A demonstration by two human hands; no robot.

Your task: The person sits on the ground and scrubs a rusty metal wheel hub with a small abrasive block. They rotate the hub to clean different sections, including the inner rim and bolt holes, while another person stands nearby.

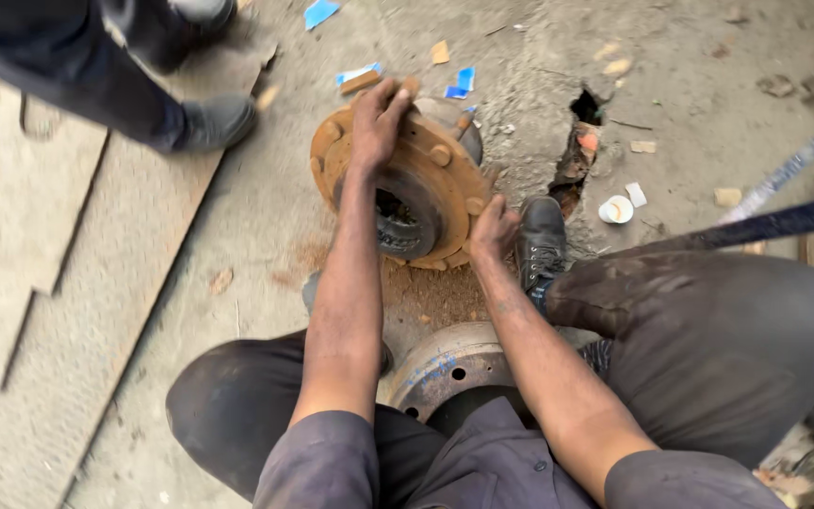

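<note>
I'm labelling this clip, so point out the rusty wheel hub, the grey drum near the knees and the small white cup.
rusty wheel hub (445, 184): head view, on its orange flange face.
grey drum (445, 368): head view, on its curved top rim.
small white cup (616, 209): head view, on its open top.

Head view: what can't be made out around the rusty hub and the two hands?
- Rusty wheel hub: its far rim is covered by the left hand; its dark bore shows no detail.
- Right hand: fingers curl behind the hub's lower edge, hidden.
- Brake drum: lower part hidden by the person's shirt.
- Bystander: cut off by the top edge.
- Small white cup: contents too small.
</note>
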